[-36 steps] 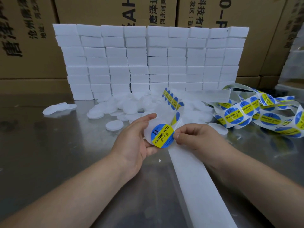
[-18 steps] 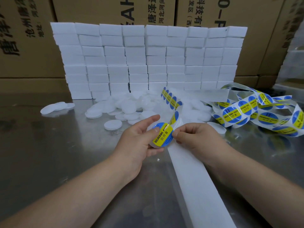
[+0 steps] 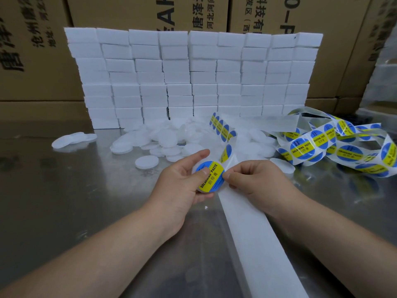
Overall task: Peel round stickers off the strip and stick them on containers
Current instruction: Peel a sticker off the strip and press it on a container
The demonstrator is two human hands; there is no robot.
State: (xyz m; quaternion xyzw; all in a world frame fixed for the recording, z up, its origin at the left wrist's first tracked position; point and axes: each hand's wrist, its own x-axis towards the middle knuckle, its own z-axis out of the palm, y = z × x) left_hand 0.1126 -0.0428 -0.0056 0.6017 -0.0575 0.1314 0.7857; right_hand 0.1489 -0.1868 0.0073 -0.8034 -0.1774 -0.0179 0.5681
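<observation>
Head view: beyond the fingertips, stacked white blocks [image 3: 193,78] walled before cardboard cartons [image 3: 290,16]; nearer, loose white round containers [image 3: 171,136], contents not visible. Right of the fingers, tangled sticker strip [image 3: 335,145]. Left hand [image 3: 182,186] clamped around one container [image 3: 211,179], thumb atop its blue-yellow sticker [image 3: 212,176]. Right hand [image 3: 255,181] fingertips pinched together on bare backing strip [image 3: 257,239].

Table [image 3: 64,201]: brushed metal, dull sheen, reflective; sticker [image 3: 211,177]: glossy printed paper, blue and yellow; strip [image 3: 257,244]: smooth, matt white backing, translucent in places; lids [image 3: 147,161]: matt white plastic; blocks [image 3: 193,78]: matt white foam; cartons [image 3: 32,50]: matt brown cardboard.
</observation>
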